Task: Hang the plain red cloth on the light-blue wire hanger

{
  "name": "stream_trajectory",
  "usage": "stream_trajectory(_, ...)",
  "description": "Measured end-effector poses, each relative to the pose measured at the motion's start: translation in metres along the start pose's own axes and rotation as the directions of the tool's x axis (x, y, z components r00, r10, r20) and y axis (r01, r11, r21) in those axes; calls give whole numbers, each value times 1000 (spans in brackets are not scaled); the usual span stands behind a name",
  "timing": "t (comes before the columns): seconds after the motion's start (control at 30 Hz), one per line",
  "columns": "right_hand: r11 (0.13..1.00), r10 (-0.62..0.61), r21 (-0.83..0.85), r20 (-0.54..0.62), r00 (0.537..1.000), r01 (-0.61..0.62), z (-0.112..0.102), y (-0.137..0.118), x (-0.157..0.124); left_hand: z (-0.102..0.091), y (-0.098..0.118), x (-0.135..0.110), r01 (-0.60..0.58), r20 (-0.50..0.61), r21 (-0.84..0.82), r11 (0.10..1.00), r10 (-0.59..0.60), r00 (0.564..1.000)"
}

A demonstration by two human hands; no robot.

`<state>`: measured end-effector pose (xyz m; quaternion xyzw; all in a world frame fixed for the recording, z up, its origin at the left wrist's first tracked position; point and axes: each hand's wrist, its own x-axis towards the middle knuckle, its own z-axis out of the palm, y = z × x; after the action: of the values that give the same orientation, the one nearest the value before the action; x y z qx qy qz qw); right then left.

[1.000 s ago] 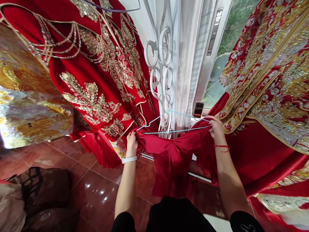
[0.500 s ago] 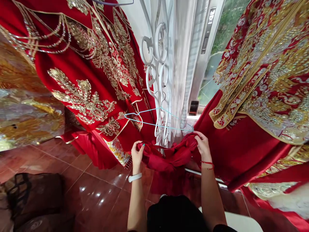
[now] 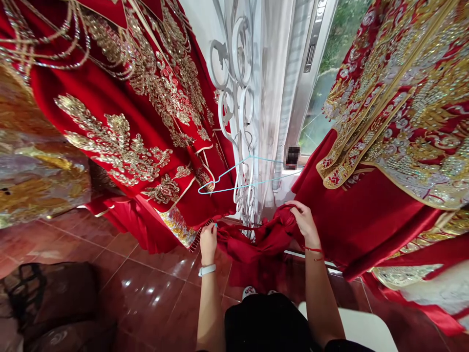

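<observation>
Left hand (image 3: 208,243): fingers drawn together, pinching one end of the red cloth (image 3: 249,247). Right hand (image 3: 306,224): thumb and fingers nearly closed, gripping the cloth's other end. The cloth sagged in folds between the two hands, above the tiled floor (image 3: 146,288). The light-blue hanger (image 3: 251,157) hung just above the cloth, in front of the white scrolled metalwork (image 3: 242,54). A red jacket with gold embroidery (image 3: 128,142) was on the left; a beaded jacket (image 3: 410,127) was on the right.
</observation>
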<state>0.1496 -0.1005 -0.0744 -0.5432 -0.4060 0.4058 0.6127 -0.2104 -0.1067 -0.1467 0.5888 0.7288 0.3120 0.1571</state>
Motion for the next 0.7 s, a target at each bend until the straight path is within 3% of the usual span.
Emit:
stream_trajectory(0.1,1000,-7,9,16,1000,6,3,-8,-4,6,-7,-2,-25,-2,-9,1000,25,1000)
stream_trajectory(0.33,999,17,30,-3,1000,-16,5,-14,-10,17,-19,-3,-13,169,-107,994,31,985)
stream_trajectory(0.53,998,29,47,-5,1000,-29,6,-16,-13,27,-19,-16,120,212,-91,989,-98,972)
stream_trajectory(0.7,998,47,52,6,999,-47,7,-19,-13,26,-15,-28,256,142,-118,960,-239,961)
